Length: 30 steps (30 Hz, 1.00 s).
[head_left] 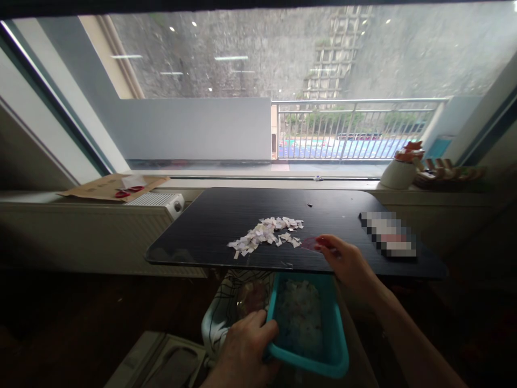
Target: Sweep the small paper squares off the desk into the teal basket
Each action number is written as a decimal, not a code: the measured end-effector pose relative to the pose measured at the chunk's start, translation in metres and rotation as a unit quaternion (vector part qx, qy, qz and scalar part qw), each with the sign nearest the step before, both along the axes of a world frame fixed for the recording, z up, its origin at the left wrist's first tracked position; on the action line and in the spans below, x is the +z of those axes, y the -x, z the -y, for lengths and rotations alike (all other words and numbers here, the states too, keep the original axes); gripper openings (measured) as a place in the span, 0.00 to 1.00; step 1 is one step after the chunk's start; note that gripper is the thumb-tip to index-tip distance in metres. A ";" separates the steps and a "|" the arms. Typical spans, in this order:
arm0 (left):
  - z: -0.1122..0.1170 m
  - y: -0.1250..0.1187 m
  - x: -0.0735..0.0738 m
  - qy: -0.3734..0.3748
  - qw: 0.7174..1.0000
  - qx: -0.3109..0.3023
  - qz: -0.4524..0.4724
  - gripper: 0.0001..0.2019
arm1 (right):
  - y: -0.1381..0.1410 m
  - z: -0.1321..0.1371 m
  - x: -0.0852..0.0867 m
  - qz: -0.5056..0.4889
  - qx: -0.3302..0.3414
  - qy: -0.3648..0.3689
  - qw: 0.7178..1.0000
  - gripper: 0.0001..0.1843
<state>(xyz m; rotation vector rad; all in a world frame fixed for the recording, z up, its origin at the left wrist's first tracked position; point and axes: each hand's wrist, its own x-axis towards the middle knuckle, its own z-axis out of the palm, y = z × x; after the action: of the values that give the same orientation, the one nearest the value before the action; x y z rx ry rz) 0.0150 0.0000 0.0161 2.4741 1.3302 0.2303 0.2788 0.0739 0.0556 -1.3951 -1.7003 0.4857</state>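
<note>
Gripping teal bin by rim, left hand held it below black tabletop. Right hand pinched translucent red plastic piece just beside white paper scraps. Progress judged partial: pale scraps already in bin; sizeable loose pile remained on tabletop.

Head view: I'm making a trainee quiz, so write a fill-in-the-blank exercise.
1. Of the turquoise bin and the tabletop, the left hand holds the ____.
2. The paper scraps are white; the tabletop is ____.
3. The right hand pinches a pinkish thing, pictured to the ____ of the scraps.

Missing words: bin; black; right.
</note>
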 end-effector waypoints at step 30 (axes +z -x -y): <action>-0.002 -0.004 0.002 0.035 0.998 -0.016 -0.048 0.08 | 0.014 -0.012 0.010 0.083 -0.022 0.010 0.996 0.13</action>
<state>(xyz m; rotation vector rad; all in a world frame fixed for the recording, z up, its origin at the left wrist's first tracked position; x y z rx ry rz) 0.0188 0.0019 0.0180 2.4738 1.3108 0.0577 0.2649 0.0863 0.0660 -1.5188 -1.7973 0.3716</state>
